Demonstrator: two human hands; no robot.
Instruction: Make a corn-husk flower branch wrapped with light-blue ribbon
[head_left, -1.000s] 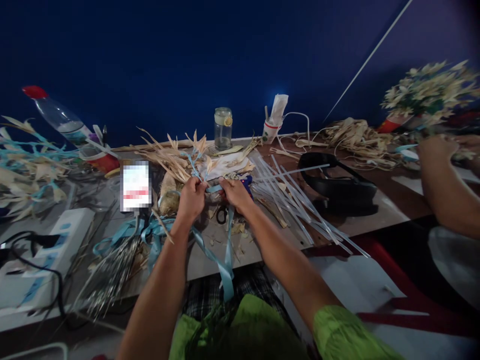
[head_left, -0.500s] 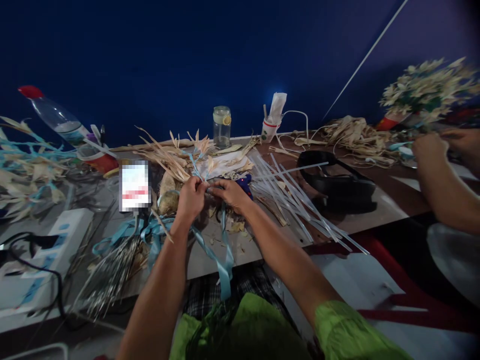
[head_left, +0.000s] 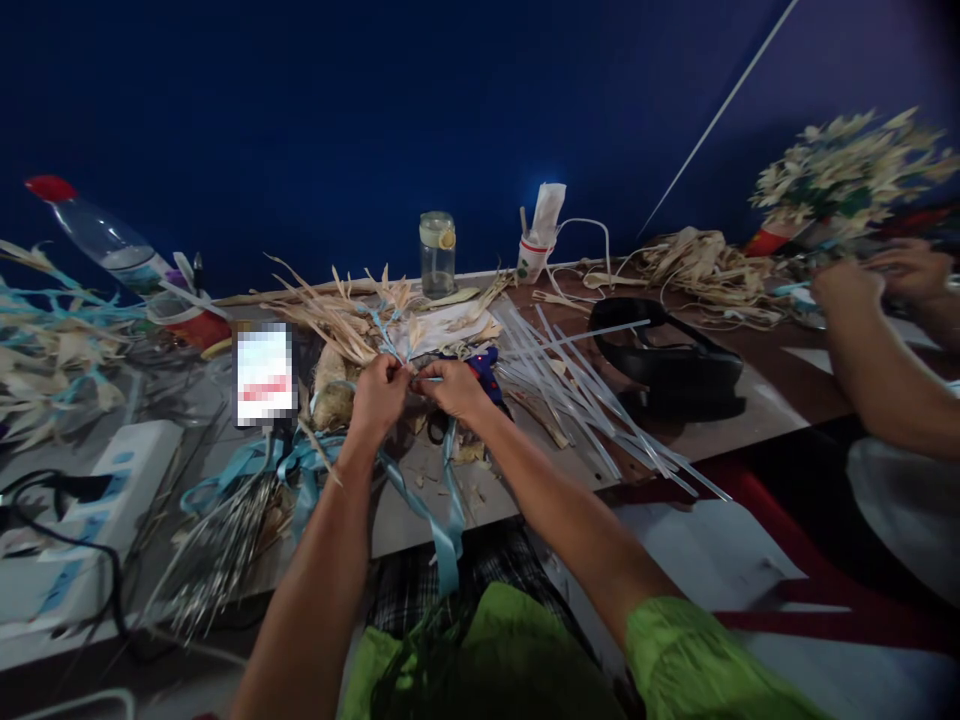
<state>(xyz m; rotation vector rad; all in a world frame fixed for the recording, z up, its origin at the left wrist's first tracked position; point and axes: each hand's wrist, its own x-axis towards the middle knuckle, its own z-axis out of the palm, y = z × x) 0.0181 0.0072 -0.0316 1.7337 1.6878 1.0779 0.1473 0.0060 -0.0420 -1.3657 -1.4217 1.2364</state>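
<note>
My left hand point(head_left: 380, 396) is closed in a pinch around the base of a small spray of pale husk flowers point(head_left: 390, 325) with light-blue stems. Close beside it, my right hand point(head_left: 452, 388) pinches the light-blue ribbon point(head_left: 448, 540) near the stem base. The ribbon hangs in a loop below both hands, past the table's front edge. Dry husk strips point(head_left: 330, 318) fan out behind my left hand. White paper lies beyond the flowers, and a dark-blue object with red dots point(head_left: 485, 372) is partly behind my right hand.
Clear plastic sticks point(head_left: 600, 400) and a black headset-like object point(head_left: 667, 365) lie to the right. Wires point(head_left: 225, 550), a lit phone point(head_left: 263, 375) and a power strip point(head_left: 97, 530) are left. Behind stand a jar point(head_left: 437, 255) and cup point(head_left: 532, 257). Another person's hands point(head_left: 862, 285) work at far right.
The view has shifted slightly, so the background sits a little further left. My hands stay together at the stem base, with my right fingers slightly repositioned.
</note>
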